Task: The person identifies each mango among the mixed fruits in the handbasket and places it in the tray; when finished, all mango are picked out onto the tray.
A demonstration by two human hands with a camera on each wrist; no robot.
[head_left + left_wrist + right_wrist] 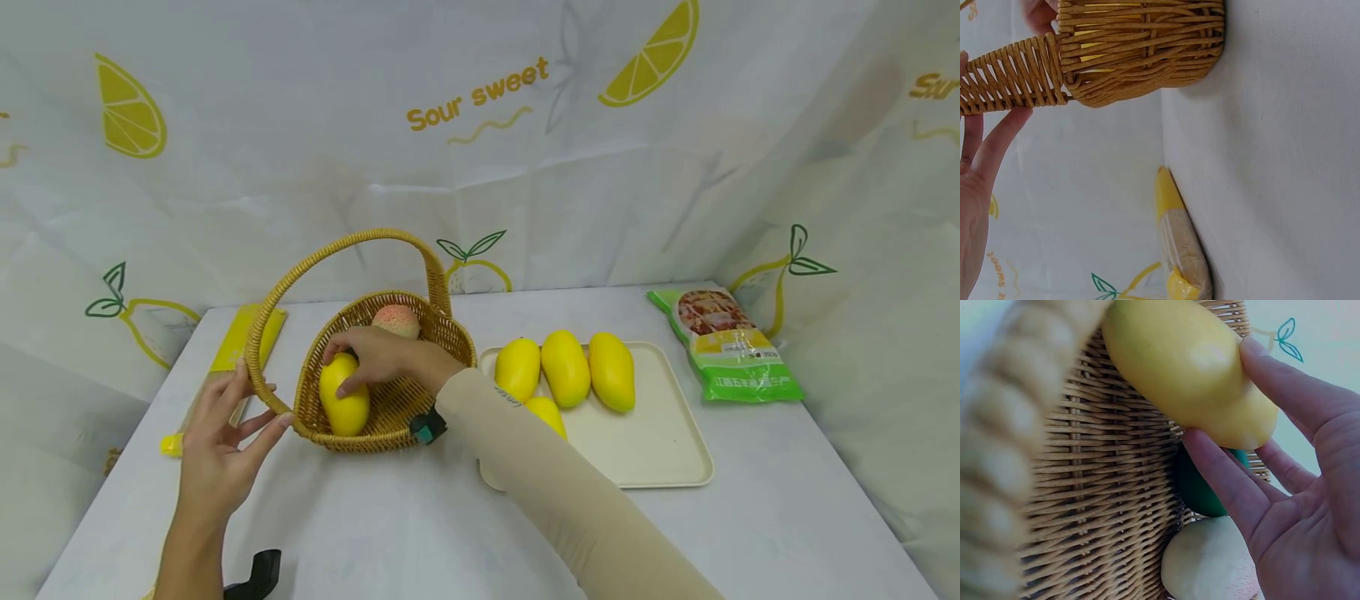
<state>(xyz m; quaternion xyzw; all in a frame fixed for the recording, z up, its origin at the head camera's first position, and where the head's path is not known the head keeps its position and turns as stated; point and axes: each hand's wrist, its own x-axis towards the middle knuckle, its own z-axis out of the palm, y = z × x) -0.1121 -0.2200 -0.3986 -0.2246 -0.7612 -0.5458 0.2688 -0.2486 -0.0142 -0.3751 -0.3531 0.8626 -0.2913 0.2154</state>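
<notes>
A wicker basket (450, 333) with a tall arched handle (279, 293) stands on the table. My left hand (213, 458) holds the lower left end of that handle, with fingers on both sides of it in the left wrist view. Inside the basket, my right hand (386, 354) grips a yellow mango (347, 410) by its upper end, thumb on one side and fingers on the other. A pinkish peach (397, 319) lies at the back of the basket. Below the mango, the right wrist view shows a dark green rounded thing (1197, 487), partly hidden by my fingers.
Several mangoes (611, 372) lie on a cream tray (652, 475) right of the basket, one partly behind my right sleeve. A green food bag (738, 350) sits at the back right. Behind my left hand lies a yellow-ended package (238, 342).
</notes>
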